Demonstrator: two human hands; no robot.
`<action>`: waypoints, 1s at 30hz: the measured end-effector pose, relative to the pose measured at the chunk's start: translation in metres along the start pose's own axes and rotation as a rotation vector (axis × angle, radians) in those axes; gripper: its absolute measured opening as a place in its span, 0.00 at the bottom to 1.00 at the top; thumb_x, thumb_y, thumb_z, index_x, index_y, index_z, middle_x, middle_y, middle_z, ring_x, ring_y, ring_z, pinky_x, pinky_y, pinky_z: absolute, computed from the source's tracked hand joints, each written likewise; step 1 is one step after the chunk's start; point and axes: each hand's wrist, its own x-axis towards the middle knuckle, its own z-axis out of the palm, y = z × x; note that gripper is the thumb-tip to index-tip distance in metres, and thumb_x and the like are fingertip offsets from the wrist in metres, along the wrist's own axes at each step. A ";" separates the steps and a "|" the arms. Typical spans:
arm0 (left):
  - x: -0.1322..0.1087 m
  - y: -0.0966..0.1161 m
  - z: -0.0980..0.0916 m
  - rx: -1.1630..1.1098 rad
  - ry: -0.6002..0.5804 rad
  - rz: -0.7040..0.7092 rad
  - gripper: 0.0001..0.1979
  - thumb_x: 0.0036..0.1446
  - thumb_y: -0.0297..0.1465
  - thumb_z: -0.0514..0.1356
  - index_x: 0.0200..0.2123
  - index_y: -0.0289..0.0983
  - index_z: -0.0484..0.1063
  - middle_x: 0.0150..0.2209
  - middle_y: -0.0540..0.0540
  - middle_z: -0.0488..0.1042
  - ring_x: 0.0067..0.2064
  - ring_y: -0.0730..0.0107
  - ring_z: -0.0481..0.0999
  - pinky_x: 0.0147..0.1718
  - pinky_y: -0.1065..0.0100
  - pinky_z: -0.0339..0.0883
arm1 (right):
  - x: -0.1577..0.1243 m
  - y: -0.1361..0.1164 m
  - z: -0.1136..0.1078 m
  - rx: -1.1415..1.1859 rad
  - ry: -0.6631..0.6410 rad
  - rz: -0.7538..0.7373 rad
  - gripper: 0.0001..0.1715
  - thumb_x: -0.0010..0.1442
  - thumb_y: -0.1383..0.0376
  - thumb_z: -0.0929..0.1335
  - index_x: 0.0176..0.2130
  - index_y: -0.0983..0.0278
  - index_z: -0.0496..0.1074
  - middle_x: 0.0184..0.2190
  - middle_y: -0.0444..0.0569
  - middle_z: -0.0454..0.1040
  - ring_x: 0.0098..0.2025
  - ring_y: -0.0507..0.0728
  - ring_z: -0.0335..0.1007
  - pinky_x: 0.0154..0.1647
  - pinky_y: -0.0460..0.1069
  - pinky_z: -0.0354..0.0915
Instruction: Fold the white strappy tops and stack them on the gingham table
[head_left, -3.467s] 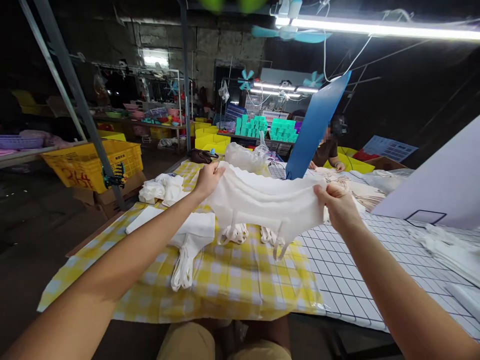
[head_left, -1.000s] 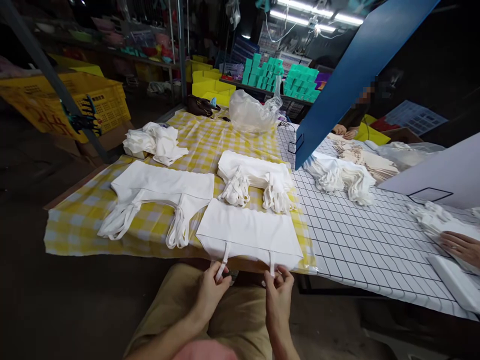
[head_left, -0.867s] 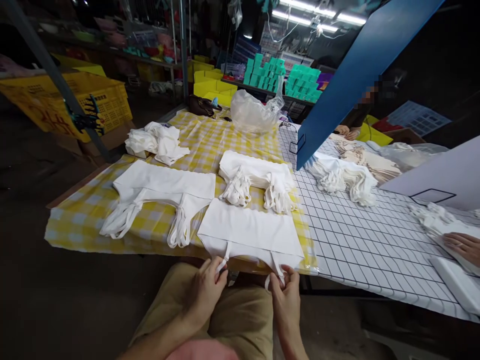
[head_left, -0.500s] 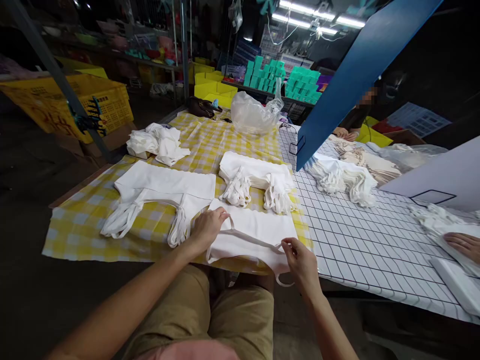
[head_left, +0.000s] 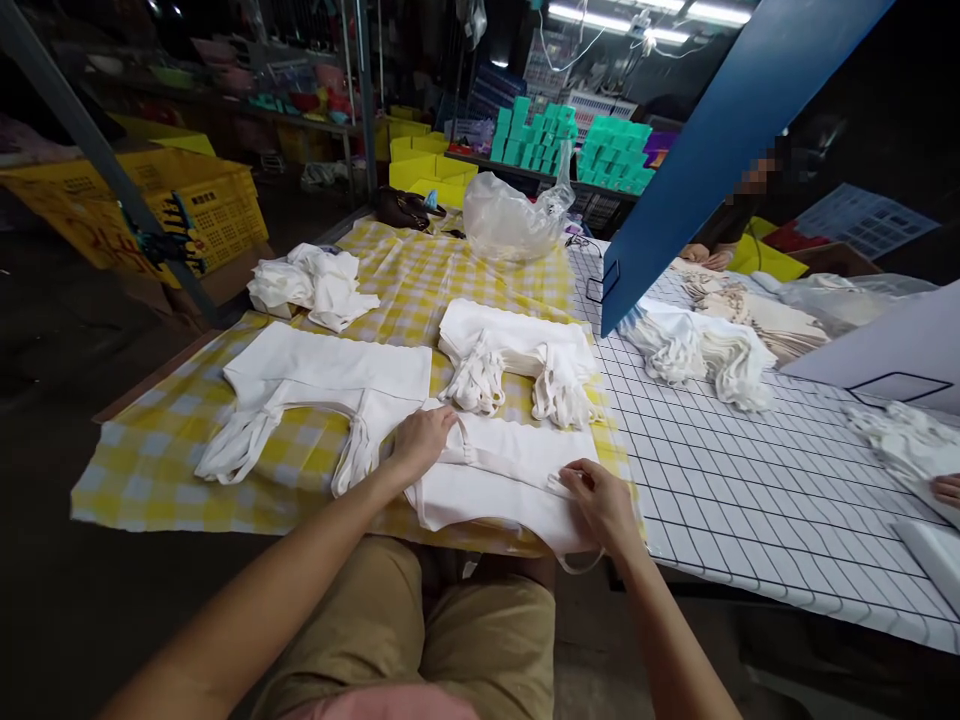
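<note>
- "What light has the room?"
- "Tube lights (head_left: 589, 17) shine high at the back; around is dark."
- "And the furniture?"
- "A table (head_left: 660, 500) under yellow checked cloth (head_left: 142, 490) and white grid cloth (head_left: 667, 440); a metal post (head_left: 365, 110) beyond. The floor (head_left: 45, 450) is dark; the black background (head_left: 900, 100) at right is perhaps a wall."

Tabletop (head_left: 735, 500) under yellow-check cover (head_left: 165, 480) and white-grid cover (head_left: 660, 440). On the yellow: white garments (head_left: 330, 360), clear plastic bag (head_left: 506, 218), dark handbag (head_left: 400, 208).
</note>
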 end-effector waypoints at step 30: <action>0.012 -0.025 -0.005 -0.835 -0.164 -0.073 0.15 0.49 0.39 0.55 0.23 0.33 0.71 0.14 0.56 0.60 0.12 0.84 0.51 0.12 0.75 0.43 | 0.000 0.001 0.006 -0.034 0.020 0.051 0.16 0.49 0.52 0.62 0.28 0.61 0.70 0.24 0.47 0.75 0.28 0.57 0.68 0.28 0.48 0.56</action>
